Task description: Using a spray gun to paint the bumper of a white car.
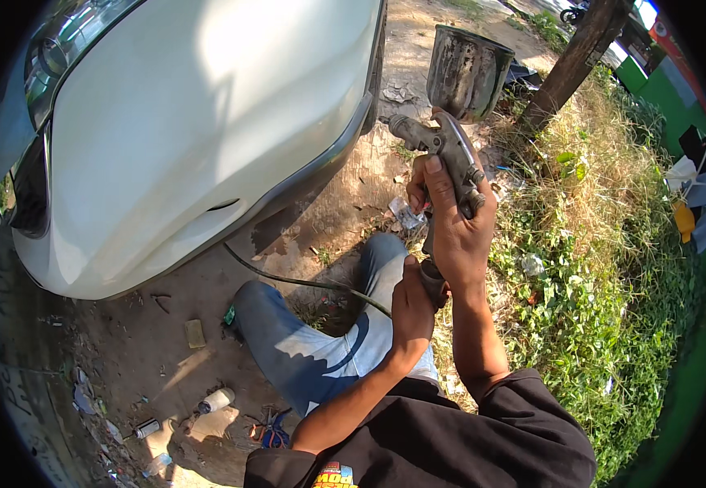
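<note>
A metal paint spray gun (455, 154) with a paint-stained cup (468, 75) on top is tilted up in front of me, its nozzle toward the white car bumper (206, 122) on the left. My right hand (464, 236) is closed around the gun's body, with the thumb along its side. Below it, my left hand (412, 313) grips the lower end of the handle, by the hose fitting (432, 281). A dark air hose (304, 282) runs from beneath the bumper to behind my left hand. The nozzle is apart from the bumper.
Dry grass and green weeds (564, 293) border the right, with a wooden post (576, 65) beyond. My bent knees in jeans (288, 333) are below the bumper. A sponge-like block (195, 333), pliers (271, 429), cans (217, 399) and litter lie on the dirt at lower left.
</note>
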